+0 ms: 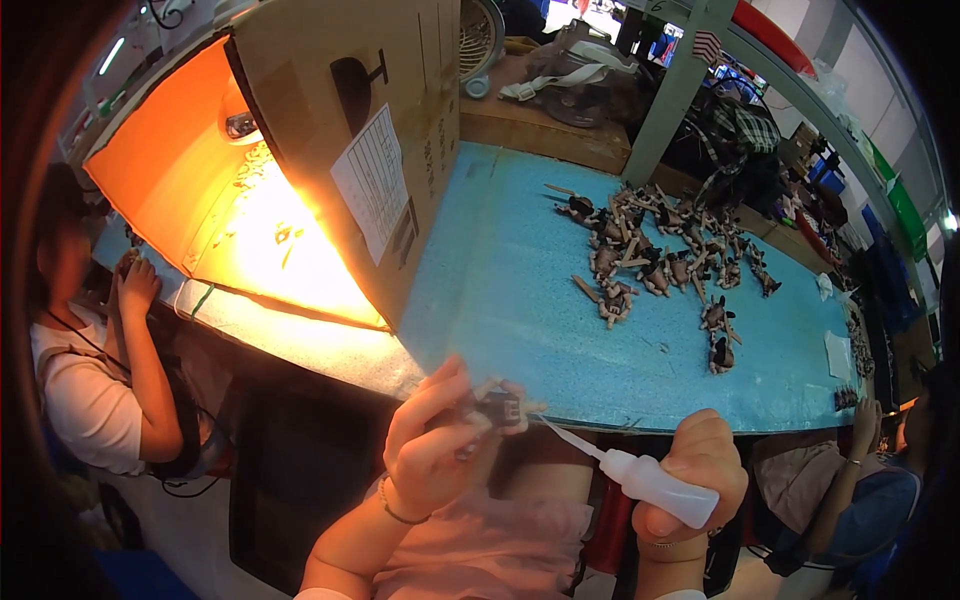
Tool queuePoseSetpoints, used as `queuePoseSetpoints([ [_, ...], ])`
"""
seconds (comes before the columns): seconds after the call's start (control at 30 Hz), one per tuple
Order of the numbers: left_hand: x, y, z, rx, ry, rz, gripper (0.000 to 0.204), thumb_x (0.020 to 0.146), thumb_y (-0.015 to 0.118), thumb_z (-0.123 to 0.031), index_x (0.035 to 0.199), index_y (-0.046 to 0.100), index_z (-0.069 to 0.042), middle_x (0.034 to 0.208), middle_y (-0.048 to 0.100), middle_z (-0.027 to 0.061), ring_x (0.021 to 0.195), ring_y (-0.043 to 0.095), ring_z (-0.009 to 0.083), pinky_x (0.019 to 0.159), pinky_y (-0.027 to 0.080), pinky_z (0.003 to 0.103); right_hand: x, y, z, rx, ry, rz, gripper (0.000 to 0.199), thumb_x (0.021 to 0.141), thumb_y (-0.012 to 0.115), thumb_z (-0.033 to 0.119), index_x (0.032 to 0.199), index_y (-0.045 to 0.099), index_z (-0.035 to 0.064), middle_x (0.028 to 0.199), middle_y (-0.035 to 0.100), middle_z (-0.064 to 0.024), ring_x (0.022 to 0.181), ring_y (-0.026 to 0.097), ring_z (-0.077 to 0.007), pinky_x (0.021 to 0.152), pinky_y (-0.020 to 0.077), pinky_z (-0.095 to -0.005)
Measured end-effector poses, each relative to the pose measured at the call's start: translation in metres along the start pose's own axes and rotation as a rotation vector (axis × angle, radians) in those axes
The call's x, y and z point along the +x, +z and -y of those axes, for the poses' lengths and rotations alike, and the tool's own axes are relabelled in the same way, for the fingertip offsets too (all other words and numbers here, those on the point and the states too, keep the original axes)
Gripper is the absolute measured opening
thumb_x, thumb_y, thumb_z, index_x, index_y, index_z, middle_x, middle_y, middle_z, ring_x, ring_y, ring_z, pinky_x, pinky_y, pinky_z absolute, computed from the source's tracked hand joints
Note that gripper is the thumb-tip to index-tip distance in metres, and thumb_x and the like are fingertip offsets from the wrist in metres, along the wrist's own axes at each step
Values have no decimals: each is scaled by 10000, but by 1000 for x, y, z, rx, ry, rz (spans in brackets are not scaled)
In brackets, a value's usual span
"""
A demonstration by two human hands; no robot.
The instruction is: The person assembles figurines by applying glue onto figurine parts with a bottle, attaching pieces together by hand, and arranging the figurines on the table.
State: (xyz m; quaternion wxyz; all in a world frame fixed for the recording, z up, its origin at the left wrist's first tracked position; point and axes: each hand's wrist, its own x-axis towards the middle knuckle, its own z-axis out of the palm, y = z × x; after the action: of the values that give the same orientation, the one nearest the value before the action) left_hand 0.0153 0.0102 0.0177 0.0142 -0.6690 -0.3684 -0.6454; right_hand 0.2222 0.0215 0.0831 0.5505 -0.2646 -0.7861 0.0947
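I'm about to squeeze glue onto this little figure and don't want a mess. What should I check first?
1. Left hand has a firm pinch on the small figure: ok.
2. Right hand wraps the white squeeze bottle: ok.
3. Nozzle tip reaches the figure: close, contact cannot tell.
4. Left fingers stay off the glue spot: cannot tell.
5. Blue tabletop in front has room to set it down: ok.
6. Pile of figures lies away from the nozzle: ok.
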Motion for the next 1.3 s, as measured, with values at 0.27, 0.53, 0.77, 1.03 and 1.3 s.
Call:
queuePoseSetpoints([
  [0.27,2,-1,0,-15,-25,11,352,673,694,108,876,434,-14,1116,452,220,951,601,388,811,528,422,3,-1,1,-14,43,100,536,745,581,601,839,463,86,628,427,-10,543,366,-142,516,297,-286],
  [0.53,-4,-4,4,35,-20,22,365,666,705,98,880,430,-10,1143,439,219,932,614,371,810,528,413,2,-6,2,16,33,102,531,752,565,605,822,464,89,640,420,-2,545,365,-141,518,296,-282],
  [0.77,-2,-2,5,-68,-36,0,375,677,689,107,901,413,-13,1184,418,222,912,623,359,767,550,391,0,4,7,24,23,-58,523,761,560,601,799,457,91,640,424,5,546,370,-133,512,292,-275],
  [1.03,-3,2,5,-337,-154,-7,368,727,603,156,972,382,-6,1243,370,239,947,588,402,708,569,403,-1,-2,7,13,16,34,514,764,571,590,770,466,87,626,424,-4,525,358,-131,502,282,-276],
  [1.3,-7,6,1,-598,-349,-46,375,752,555,170,1021,376,-21,1240,383,217,999,554,382,734,557,410,-3,4,1,84,53,-63,534,749,576,603,780,461,83,634,408,-7,540,363,-129,512,284,-276],
])
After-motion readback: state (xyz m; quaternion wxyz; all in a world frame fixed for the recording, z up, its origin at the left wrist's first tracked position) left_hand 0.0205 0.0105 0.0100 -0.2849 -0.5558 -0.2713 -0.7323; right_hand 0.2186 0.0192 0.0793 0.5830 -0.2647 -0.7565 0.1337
